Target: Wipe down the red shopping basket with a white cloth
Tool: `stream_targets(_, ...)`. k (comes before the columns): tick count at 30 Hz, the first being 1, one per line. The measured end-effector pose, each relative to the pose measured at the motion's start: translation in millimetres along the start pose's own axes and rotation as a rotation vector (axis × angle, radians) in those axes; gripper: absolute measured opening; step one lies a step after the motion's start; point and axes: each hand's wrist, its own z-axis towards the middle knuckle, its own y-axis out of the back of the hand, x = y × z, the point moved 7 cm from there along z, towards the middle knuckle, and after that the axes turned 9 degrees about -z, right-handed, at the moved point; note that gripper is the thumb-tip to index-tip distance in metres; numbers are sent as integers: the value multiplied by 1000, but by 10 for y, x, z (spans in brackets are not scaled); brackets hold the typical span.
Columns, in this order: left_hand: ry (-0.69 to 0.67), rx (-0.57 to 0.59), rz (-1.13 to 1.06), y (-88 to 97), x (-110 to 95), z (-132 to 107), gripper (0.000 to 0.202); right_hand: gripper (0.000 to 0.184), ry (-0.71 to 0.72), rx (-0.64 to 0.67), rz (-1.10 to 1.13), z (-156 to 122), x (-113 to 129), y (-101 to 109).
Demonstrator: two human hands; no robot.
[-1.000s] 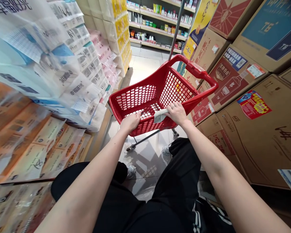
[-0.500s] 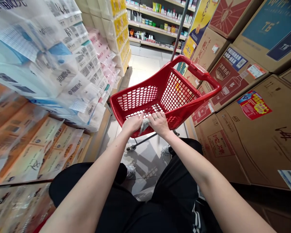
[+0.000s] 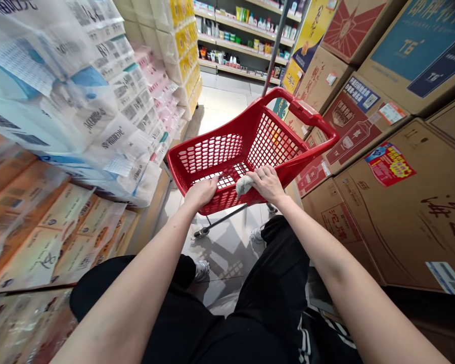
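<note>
A red plastic shopping cart (image 3: 208, 154) with a mesh basket stands right in front of me, its push handle pointing to the far right. My left hand (image 3: 203, 191) is wrapped round the basket's near rim, toward its left end. Farther right on that rim, my right hand (image 3: 266, 184) presses a crumpled pale grey cloth (image 3: 244, 187) against the edge, its fingers curled over the top. Part of the cloth hangs down the outer side of the basket. Inside, the basket shows its bare mesh floor.
Stacked packs of tissue (image 3: 109, 131) in plastic wrap rise at the left. Cardboard cartons (image 3: 413, 197) are piled close on the right. Beyond the cart, a grey pole (image 3: 276, 45) stands before shelves (image 3: 246, 48) of bottles and tubes. My shoes are on the tiled floor (image 3: 227, 242).
My right hand has slid right along the rim with the cloth, away from my left hand. My left hand keeps its grip, and the view has shifted slightly.
</note>
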Motion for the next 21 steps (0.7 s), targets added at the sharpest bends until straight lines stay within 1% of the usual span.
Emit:
stream_targets(3, -10, 2, -3, -8, -9, -5, 79, 38, -38, -29, 47, -12, 97, -16)
stream_targets(8, 1, -11, 20, 9, -42, -32, 80, 39, 21, -82, 96, 7, 344, -78)
stream_targets(10, 15, -10, 29, 15, -52, -39, 81, 42, 8, -83, 87, 27, 400, -105)
stream_targets(12, 16, -13, 37, 20, -59, -40, 82, 44, -14, -78, 74, 45, 420, -122)
stream_targets(14, 4, -17, 45, 21, -60, -35, 81, 46, -3, -71, 64, 55, 417, -129)
stream_targets(19, -35, -14, 57, -9, -37, -15, 82, 45, 103, -57, 14, 45, 337, -122)
stream_targets(21, -51, -17, 66, -29, -31, -9, 84, 45, 121, -59, -3, 35, 309, -122)
